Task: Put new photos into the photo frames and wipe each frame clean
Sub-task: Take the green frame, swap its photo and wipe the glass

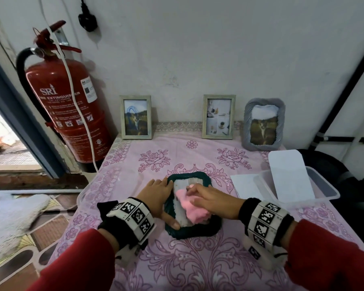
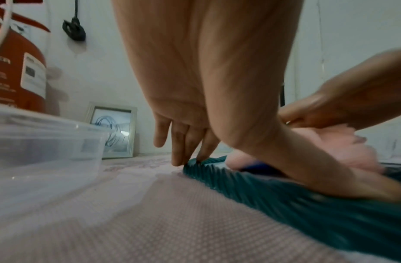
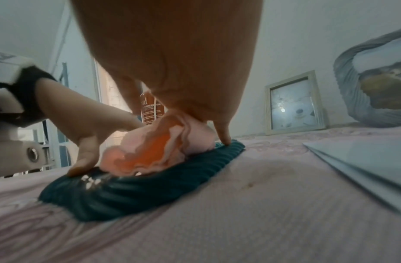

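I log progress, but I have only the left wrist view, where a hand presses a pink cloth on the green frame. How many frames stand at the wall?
Observer: Three in the head view: a pale frame on the left, a pale frame in the middle and a grey ribbed frame on the right.
Operator: Does the right hand touch the frame itself?
Observer: Yes. In the right wrist view the right hand sets one fingertip on the green frame, beside the pink cloth.
Operator: What lies right of that frame?
Observer: White sheets lie flat on the tablecloth, next to a clear box.
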